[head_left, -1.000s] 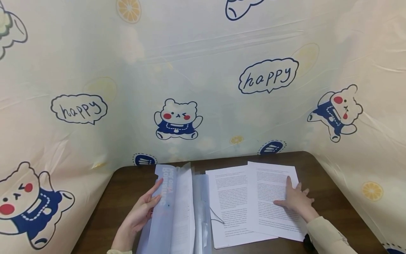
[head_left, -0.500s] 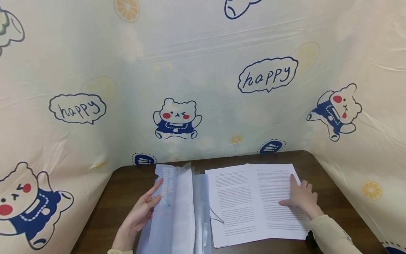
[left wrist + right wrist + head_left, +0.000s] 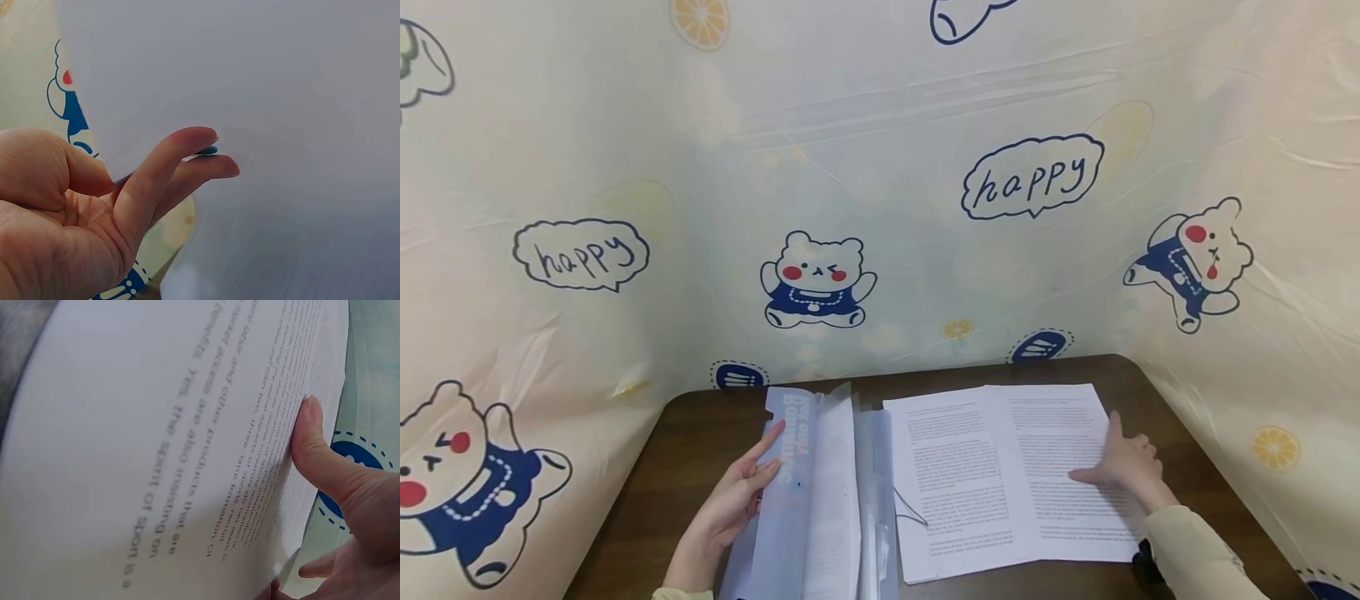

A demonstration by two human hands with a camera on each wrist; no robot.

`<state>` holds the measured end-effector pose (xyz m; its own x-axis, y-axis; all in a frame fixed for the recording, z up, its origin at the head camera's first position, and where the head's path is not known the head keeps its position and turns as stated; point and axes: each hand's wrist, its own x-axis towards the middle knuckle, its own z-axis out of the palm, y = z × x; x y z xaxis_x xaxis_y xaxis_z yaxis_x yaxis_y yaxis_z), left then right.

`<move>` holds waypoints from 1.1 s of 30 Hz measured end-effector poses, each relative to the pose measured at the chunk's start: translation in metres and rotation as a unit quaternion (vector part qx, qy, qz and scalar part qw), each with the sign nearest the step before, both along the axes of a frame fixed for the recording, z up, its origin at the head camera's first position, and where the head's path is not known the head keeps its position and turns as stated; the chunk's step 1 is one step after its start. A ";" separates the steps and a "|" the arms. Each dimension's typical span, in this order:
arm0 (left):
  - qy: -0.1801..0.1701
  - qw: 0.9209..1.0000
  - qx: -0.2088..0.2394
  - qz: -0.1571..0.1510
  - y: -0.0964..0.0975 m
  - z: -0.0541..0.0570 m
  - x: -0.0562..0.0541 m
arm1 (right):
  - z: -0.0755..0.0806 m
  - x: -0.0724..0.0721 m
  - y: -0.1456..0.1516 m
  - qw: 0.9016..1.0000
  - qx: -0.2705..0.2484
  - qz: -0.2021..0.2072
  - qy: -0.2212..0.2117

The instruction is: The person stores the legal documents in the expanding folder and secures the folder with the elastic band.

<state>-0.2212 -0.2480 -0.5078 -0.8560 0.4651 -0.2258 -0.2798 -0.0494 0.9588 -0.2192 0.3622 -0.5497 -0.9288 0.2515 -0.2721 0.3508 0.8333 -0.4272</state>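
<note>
A translucent blue folder [image 3: 782,517] stands partly open at the left of the table, its pages and clear sleeves showing. My left hand [image 3: 733,496] holds its cover by the left edge; the left wrist view shows fingers [image 3: 169,162] bent against the pale sheet. Right of the folder lies a printed sheet [image 3: 955,467], and another printed page [image 3: 1060,508] sits beside it, the two meeting along a crease or overlap. At that page's right edge is my right hand [image 3: 1131,467], fingers spread, thumb [image 3: 309,434] touching the print.
A dark elastic cord [image 3: 912,510] loops from the folder's right side over the left sheet. Brown wooden table [image 3: 647,492] surrounds the papers. Patterned fabric [image 3: 910,283] encloses the table behind and at both sides.
My right hand has moved to the right, off the page's middle toward its edge. The right page has turned straighter, its lower part shifting right. My left hand and the folder stay put.
</note>
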 end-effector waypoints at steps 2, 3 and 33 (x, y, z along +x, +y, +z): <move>-0.001 1.000 -0.002 0.001 0.000 0.000 0.000 | 0.002 0.000 0.000 1.000 -0.005 0.001 -0.003; -0.002 1.000 -0.002 0.001 0.000 0.000 0.000 | 0.003 0.000 -0.001 1.000 -0.006 0.001 -0.003; -0.011 1.000 -0.011 0.005 0.001 0.000 0.000 | 0.010 0.006 -0.011 1.000 0.017 -0.018 -0.006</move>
<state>-0.2213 -0.2468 -0.5080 -0.8556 0.4507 -0.2545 -0.2997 -0.0307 0.9535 -0.2128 0.3508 -0.5401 -0.9158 0.2939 -0.2738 0.3857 0.8337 -0.3952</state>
